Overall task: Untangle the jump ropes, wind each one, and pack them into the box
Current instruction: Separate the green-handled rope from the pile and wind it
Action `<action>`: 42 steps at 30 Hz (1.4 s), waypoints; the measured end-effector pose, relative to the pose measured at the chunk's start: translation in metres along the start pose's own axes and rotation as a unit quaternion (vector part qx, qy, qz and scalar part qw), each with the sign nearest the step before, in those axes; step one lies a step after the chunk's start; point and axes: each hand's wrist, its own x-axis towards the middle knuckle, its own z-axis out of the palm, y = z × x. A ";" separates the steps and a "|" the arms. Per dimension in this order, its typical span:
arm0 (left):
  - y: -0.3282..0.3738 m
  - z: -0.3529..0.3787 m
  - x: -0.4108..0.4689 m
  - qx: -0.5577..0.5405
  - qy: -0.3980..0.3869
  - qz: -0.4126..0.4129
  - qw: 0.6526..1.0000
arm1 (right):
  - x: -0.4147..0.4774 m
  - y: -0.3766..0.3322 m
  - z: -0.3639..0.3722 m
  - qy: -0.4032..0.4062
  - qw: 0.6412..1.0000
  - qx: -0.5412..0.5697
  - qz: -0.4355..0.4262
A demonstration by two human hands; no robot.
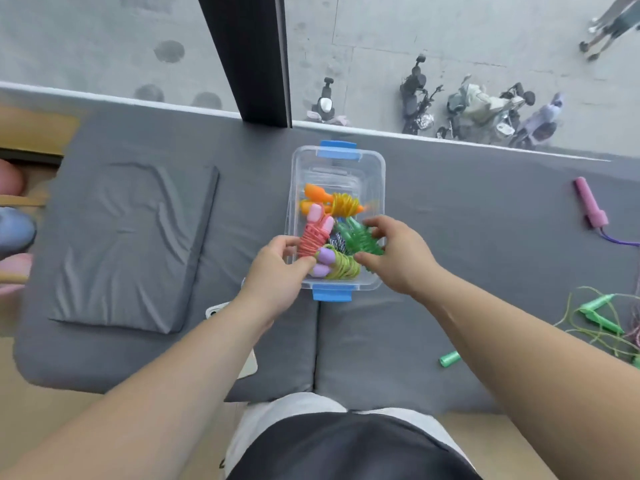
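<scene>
A clear box (375,168) with blue latches sits on a grey cushion (450,209), and both hands reach into its near end. The left hand (277,271) curls its fingers over the near left corner, pinching the red rope (310,239), a wound bundle with pink handles that stands along the left wall. The right hand (394,254) closes its fingers around the green rope (360,237), a wound bundle at the right side of the box, thumb low and fingertips on top. Between the hands lies a yellow-green rope (341,266) with lilac handles against the near wall, and a dark patterned bundle (337,242) shows in the middle. An orange rope (341,202) lies wound further back; the far end of the box holds nothing but clear plastic. To the right on the cushion, well apart from the box, lie loose ropes: a purple one with a pink handle (590,202), and a tangle (602,317) with green handles at the frame's edge. A folded grey pad (128,244) lies to the left, and a phone (251,365) shows under the left forearm.
</scene>
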 end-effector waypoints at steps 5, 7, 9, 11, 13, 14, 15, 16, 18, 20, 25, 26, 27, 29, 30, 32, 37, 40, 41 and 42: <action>-0.018 -0.015 0.045 0.126 -0.052 -0.019 0.990 | 0.058 -0.009 0.020 0.032 0.996 -0.065 0.048; -0.025 -0.012 0.055 0.153 -0.075 -0.001 0.985 | 0.077 -0.013 0.028 0.032 0.993 -0.109 0.045; -0.031 -0.007 0.063 0.184 -0.089 0.029 0.978 | 0.095 -0.015 0.036 0.019 0.989 -0.139 0.041; -0.036 -0.002 0.067 0.205 -0.103 0.049 0.972 | 0.109 -0.015 0.048 0.006 0.987 -0.150 0.048; -0.040 -0.001 0.070 0.204 -0.110 0.056 0.971 | 0.119 -0.012 0.061 0.019 0.986 -0.153 0.065; -0.043 -0.002 0.072 0.200 -0.112 0.059 0.972 | 0.121 -0.010 0.065 0.029 0.985 -0.154 0.074; -0.044 -0.003 0.074 0.197 -0.113 0.061 0.972 | 0.122 -0.010 0.071 0.030 0.983 -0.158 0.087; -0.046 -0.004 0.076 0.196 -0.114 0.065 0.972 | 0.121 -0.010 0.075 0.013 0.981 -0.166 0.100; -0.048 -0.006 0.078 0.205 -0.119 0.071 0.969 | 0.120 -0.015 0.088 -0.069 0.968 -0.220 0.094; -0.049 -0.006 0.079 0.221 -0.123 0.072 0.965 | 0.117 -0.022 0.099 -0.137 0.940 -0.304 0.075; -0.046 -0.012 0.086 0.245 -0.132 0.068 0.958 | 0.104 -0.032 0.080 -0.149 0.964 -0.193 0.104; -0.045 -0.014 0.087 0.251 -0.129 0.062 0.957 | 0.100 -0.031 0.074 -0.130 0.974 -0.160 0.097; -0.043 -0.017 0.086 0.257 -0.120 0.054 0.957 | 0.097 -0.029 0.071 -0.107 0.981 -0.134 0.085; -0.038 -0.023 0.082 0.256 -0.087 0.053 0.961 | 0.086 -0.026 0.067 -0.087 0.988 -0.113 0.066; -0.035 -0.024 0.078 0.253 -0.065 0.063 0.963 | 0.079 -0.023 0.065 -0.097 0.987 -0.113 0.062; -0.029 -0.023 0.065 0.239 -0.016 0.105 0.965 | 0.054 -0.017 0.061 -0.098 0.989 -0.096 0.051; -0.020 0.007 0.027 0.177 -0.025 0.200 0.963 | -0.031 0.021 0.046 -0.064 0.993 -0.040 0.087; -0.015 0.041 0.008 0.209 -0.112 0.217 0.947 | -0.081 0.061 0.030 -0.035 0.989 -0.006 0.146; -0.015 0.054 0.003 0.218 -0.136 0.220 0.941 | -0.097 0.076 0.024 -0.017 0.985 0.007 0.169; -0.013 0.067 -0.003 0.230 -0.156 0.221 0.935 | -0.112 0.092 0.019 -0.001 0.981 0.023 0.193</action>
